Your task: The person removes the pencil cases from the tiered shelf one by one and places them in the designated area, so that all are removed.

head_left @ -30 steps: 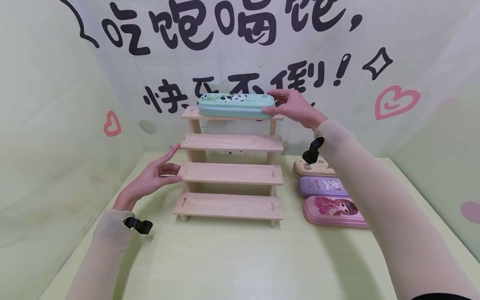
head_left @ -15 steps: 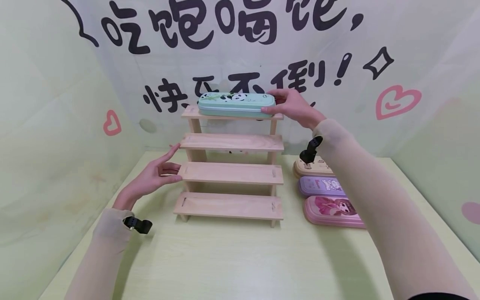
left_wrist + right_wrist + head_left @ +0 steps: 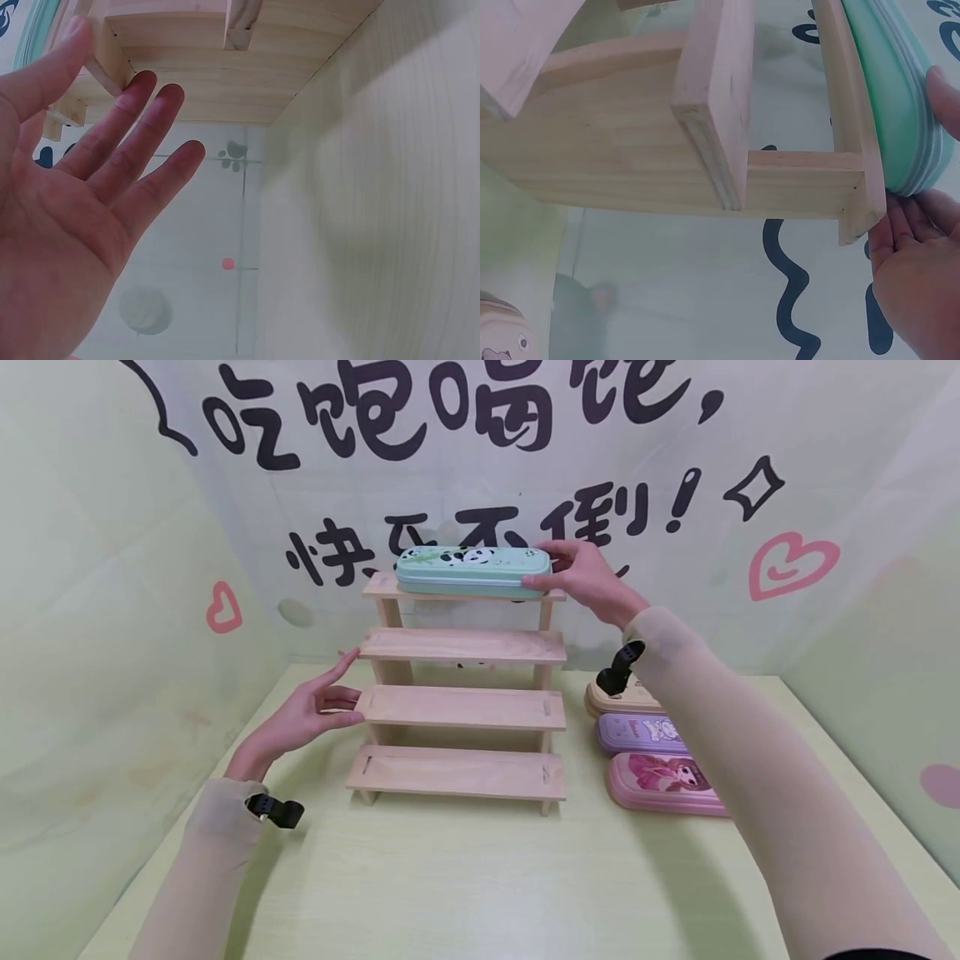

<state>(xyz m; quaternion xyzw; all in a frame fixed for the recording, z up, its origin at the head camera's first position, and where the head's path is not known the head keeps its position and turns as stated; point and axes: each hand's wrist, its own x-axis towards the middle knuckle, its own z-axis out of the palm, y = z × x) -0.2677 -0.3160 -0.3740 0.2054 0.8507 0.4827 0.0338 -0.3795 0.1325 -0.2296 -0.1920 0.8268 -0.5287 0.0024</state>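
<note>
A mint-green zippered pencil case (image 3: 468, 572) with pandas on its lid lies along the top step of a four-step wooden display stand (image 3: 461, 707). My right hand (image 3: 588, 578) grips its right end, thumb on the front and fingers behind. In the right wrist view, the case's rounded end (image 3: 900, 112) sits against the top board, with the right hand (image 3: 922, 277) at it. My left hand (image 3: 300, 717) is at the stand's left side, fingertips touching the ends of the middle boards. The left wrist view shows the left hand (image 3: 67, 232) with extended fingers.
Right of the stand, a beige pencil case (image 3: 626, 697), a purple one (image 3: 641, 732) and a pink one (image 3: 663, 782) lie on the pale table (image 3: 450, 885). My right forearm partly covers them. A printed cloth backdrop (image 3: 480, 485) hangs behind the stand.
Almost nothing changes. The right wrist and forearm shift slightly left and down; both hands and the mint-green pencil case keep their places.
</note>
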